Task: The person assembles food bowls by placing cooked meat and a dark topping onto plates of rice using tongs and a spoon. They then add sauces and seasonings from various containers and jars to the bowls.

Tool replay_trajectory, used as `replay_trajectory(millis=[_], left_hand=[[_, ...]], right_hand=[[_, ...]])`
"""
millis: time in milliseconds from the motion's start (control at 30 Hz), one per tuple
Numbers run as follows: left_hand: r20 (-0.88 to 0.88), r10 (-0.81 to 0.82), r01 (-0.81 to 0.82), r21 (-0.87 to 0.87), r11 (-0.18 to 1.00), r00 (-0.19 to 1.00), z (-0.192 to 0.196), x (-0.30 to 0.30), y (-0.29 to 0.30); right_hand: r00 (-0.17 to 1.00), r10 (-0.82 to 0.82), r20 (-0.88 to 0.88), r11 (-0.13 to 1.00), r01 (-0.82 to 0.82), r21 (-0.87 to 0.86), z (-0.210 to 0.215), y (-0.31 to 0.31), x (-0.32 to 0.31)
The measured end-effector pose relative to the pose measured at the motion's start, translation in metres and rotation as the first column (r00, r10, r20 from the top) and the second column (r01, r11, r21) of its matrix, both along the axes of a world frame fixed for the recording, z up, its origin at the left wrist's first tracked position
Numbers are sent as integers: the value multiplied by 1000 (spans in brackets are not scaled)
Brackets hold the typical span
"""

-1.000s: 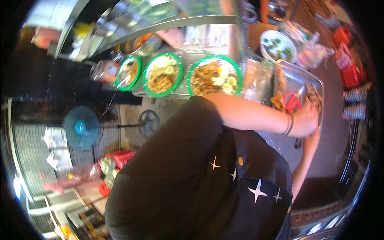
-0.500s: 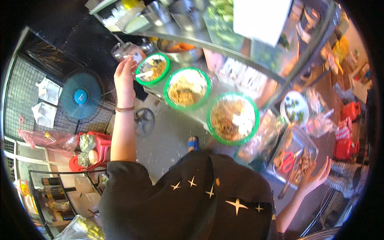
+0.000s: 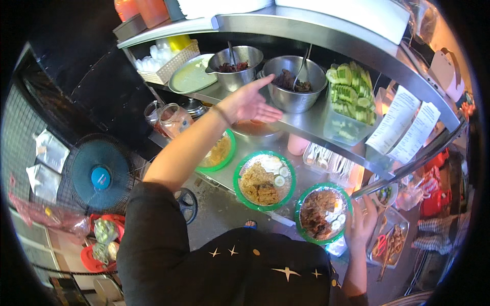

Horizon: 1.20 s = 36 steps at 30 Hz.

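My left hand (image 3: 250,104) reaches, fingers spread, near the far steel bowl (image 3: 298,81); my right hand (image 3: 362,224), fingers open, touches the near plate (image 3: 322,213).

You've got three green-rimmed plates (image 3: 264,180) of food lined up across the middle of the frame, two steel bowls (image 3: 295,81) with a spoon apiece on the shelf above, two glass jars (image 3: 172,120) at centre left, two paper slips (image 3: 408,127) hanging at the right, one blue fan (image 3: 99,176) at lower left, and two hands (image 3: 250,102) out.
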<state>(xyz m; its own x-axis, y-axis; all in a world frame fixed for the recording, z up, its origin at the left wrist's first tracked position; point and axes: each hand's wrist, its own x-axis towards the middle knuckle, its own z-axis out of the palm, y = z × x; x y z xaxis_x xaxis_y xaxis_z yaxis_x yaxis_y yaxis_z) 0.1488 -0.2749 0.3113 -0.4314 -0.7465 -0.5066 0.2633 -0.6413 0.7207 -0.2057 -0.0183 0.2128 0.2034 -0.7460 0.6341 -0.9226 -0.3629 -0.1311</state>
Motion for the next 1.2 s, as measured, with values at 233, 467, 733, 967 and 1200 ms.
replay_trajectory(millis=[233, 467, 733, 967, 1200], left_hand=[[-170, 7, -12, -24, 1000, 985, -13, -23, -41], [-273, 105, -127, -61, 990, 956, -12, -2, 40], [198, -244, 274, -138, 952, 949, -3, 41, 163], [392, 693, 730, -622, -284, 604, 5, 40, 153], [603, 434, 727, -416, -546, 670, -28, -9, 140]], right_hand=[[780, 113, 616, 910, -330, 250, 10, -92, 112], [249, -111, 962, 818, -527, 231, 15, -141, 150], [-307, -229, 924, 761, -648, -26, 13, -41, 198], [-437, -324, 839, 855, -514, 62, -37, 10, 156], [-353, -462, 814, 819, -521, 239, -21, 33, 159]])
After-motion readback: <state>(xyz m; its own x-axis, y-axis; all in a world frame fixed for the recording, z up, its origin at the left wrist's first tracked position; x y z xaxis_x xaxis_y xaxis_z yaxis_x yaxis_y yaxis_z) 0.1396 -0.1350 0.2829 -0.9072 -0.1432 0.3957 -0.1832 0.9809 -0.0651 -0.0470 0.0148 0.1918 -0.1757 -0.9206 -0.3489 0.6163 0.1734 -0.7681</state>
